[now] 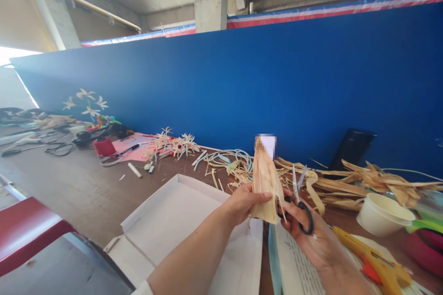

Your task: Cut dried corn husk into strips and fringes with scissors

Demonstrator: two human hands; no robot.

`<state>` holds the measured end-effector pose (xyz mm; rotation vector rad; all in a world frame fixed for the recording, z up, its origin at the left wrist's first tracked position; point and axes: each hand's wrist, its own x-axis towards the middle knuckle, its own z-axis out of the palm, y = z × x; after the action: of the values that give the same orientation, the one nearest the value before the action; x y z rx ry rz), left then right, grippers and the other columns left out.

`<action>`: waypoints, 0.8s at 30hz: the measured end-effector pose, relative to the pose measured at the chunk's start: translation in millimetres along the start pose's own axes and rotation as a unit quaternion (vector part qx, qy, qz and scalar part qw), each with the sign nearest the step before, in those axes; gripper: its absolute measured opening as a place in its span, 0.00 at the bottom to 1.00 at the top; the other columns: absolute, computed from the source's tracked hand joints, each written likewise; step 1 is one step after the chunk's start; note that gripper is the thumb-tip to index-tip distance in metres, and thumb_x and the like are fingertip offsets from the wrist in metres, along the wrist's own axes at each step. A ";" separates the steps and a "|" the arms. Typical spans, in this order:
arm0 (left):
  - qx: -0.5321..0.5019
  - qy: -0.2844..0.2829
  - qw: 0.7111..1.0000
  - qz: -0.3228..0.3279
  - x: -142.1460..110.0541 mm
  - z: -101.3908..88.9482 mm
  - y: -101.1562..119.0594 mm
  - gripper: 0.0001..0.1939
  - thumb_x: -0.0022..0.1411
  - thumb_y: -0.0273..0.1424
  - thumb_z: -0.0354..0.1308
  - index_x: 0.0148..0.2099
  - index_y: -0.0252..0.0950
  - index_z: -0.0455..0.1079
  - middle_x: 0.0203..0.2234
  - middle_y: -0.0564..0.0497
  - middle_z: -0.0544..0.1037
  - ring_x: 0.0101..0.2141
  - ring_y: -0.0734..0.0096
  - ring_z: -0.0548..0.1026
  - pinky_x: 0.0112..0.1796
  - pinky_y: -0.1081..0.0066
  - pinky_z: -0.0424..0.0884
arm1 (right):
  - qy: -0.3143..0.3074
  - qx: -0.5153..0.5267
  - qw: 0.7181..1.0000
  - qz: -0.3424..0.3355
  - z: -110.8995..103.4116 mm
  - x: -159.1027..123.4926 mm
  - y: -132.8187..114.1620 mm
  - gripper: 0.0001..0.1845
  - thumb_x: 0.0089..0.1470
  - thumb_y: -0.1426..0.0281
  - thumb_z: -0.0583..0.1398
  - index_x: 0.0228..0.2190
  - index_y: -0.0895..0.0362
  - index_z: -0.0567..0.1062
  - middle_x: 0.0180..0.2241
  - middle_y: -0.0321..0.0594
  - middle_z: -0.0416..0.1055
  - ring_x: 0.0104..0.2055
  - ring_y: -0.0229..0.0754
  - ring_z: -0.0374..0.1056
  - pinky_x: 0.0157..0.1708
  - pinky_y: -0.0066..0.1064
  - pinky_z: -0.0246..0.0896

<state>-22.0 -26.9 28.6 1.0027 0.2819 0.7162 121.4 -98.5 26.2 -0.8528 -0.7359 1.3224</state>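
My left hand (pixel 242 203) is closed around a tan corn-husk figure (pixel 265 179) that I hold upright above the table. My right hand (pixel 301 226) grips black-handled scissors (pixel 300 198), blades pointing up and slightly apart, just right of the figure's lower edge. The two hands nearly touch at the figure's base. Beneath them lie an open white cardboard box (pixel 180 221) and a printed sheet of paper (pixel 297 262).
Loose husk strips (pixel 353 184) pile up at the right by a white cup (pixel 382 214) and a yellow glue gun (pixel 374 258). Husk flowers (pixel 173 143), a red spool (pixel 104 146) and cables lie left. A blue partition (pixel 242 87) stands behind the table; a red seat (pixel 27 230) is near left.
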 end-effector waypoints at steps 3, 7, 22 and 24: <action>-0.017 -0.004 1.000 0.003 -0.2 -0.5 0.4 0.24 0.46 0.32 0.64 0.46 0.27 0.70 0.42 0.36 0.74 0.38 0.56 0.75 0.35 0.66 0.71 | 0.001 0.016 1.000 0.004 -2.4 0.9 0.5 0.14 0.47 0.72 0.64 0.39 0.50 0.74 0.29 0.31 0.68 0.29 0.32 0.61 0.21 0.20 0.58; -0.051 -0.020 0.998 0.000 1.9 -2.8 -0.3 0.23 0.46 0.31 0.64 0.45 0.26 0.70 0.41 0.36 0.74 0.37 0.59 0.75 0.36 0.67 0.71 | -0.007 0.033 0.999 -0.005 -3.8 0.5 0.5 0.13 0.48 0.72 0.63 0.38 0.50 0.75 0.30 0.32 0.70 0.29 0.33 0.61 0.20 0.21 0.57; -0.079 0.021 0.996 -0.024 5.6 -5.8 -2.0 0.22 0.47 0.31 0.63 0.45 0.24 0.70 0.38 0.34 0.75 0.33 0.61 0.76 0.31 0.69 0.71 | 0.051 -0.128 0.990 -0.017 -2.8 0.9 4.4 0.28 0.38 0.67 0.68 0.45 0.47 0.73 0.35 0.34 0.76 0.35 0.39 0.68 0.26 0.23 0.59; -0.076 0.033 0.996 -0.024 6.3 -5.5 -2.8 0.23 0.46 0.31 0.64 0.45 0.24 0.70 0.38 0.34 0.75 0.31 0.61 0.76 0.30 0.69 0.71 | 0.060 -0.132 0.989 -0.022 1.7 0.4 3.5 0.30 0.34 0.69 0.70 0.44 0.47 0.74 0.33 0.34 0.76 0.34 0.40 0.69 0.26 0.24 0.60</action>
<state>-19.0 -20.0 23.9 0.8268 0.3037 0.7161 118.2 -97.7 24.0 -1.1112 -0.8406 1.1379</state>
